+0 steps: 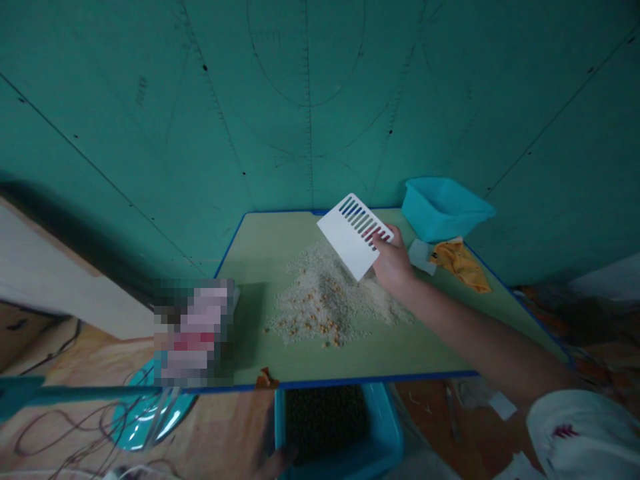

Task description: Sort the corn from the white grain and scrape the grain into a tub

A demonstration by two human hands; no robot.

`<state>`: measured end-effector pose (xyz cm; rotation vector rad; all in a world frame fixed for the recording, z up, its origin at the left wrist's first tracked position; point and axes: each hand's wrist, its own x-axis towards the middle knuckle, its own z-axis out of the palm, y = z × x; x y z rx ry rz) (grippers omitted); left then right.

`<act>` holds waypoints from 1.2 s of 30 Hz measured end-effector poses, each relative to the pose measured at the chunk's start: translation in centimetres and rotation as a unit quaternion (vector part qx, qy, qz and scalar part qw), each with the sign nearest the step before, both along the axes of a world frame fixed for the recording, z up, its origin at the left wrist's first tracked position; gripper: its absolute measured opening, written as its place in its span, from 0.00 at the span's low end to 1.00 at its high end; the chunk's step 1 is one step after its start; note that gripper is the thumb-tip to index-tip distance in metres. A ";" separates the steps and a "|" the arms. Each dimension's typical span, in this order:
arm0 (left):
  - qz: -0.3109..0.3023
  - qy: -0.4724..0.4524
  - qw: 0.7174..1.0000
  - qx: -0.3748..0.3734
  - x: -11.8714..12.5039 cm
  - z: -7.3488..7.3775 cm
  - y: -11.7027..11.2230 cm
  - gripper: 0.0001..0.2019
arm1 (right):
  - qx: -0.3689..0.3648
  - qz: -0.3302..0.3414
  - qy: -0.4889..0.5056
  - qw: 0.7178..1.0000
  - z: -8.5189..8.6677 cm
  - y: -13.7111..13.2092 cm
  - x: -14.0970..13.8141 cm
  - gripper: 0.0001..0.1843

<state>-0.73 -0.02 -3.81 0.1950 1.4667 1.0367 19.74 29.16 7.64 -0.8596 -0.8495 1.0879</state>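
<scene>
My right hand (393,263) is closed on one corner of a white slotted plastic card (355,233), held tilted above the far right side of a pile of white grains mixed with yellow kernels (325,300). The pile lies in the middle of a green table with a blue edge (350,382). Only the fingers of my left hand (277,461) show at the bottom, in dim light. They curl on the near left rim of a blue bin (385,433), which sits below the table's front edge and has dark contents.
A teal tub (443,207) stands at the table's back right, with a yellow cloth (460,263) and a small white piece (423,257) beside it. A pixelated object (195,333) sits at the left front corner. A teal round thing (150,417) and cables lie below.
</scene>
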 end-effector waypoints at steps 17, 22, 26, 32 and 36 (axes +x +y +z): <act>-0.047 0.055 0.996 0.050 -1.2 -3.4 0.2 0.29 | -0.011 0.011 0.007 1.000 0.3 -1.8 -1.7 0.10; -0.041 0.063 0.995 0.072 -1.0 -2.2 0.5 0.32 | -0.033 0.029 -0.002 0.999 -0.9 -2.5 -2.1 0.09; -0.021 0.041 0.998 0.050 -0.6 -1.0 0.2 0.32 | -0.049 0.039 -0.001 0.998 -1.5 -3.1 -3.5 0.08; 0.016 0.029 0.998 0.052 -0.2 -0.5 0.1 0.33 | -0.037 0.067 0.006 0.997 -0.4 -3.4 -4.5 0.09; -0.012 -0.016 0.998 0.060 -0.4 -1.1 0.1 0.28 | -0.035 0.072 0.004 0.997 -0.2 -3.4 -3.9 0.09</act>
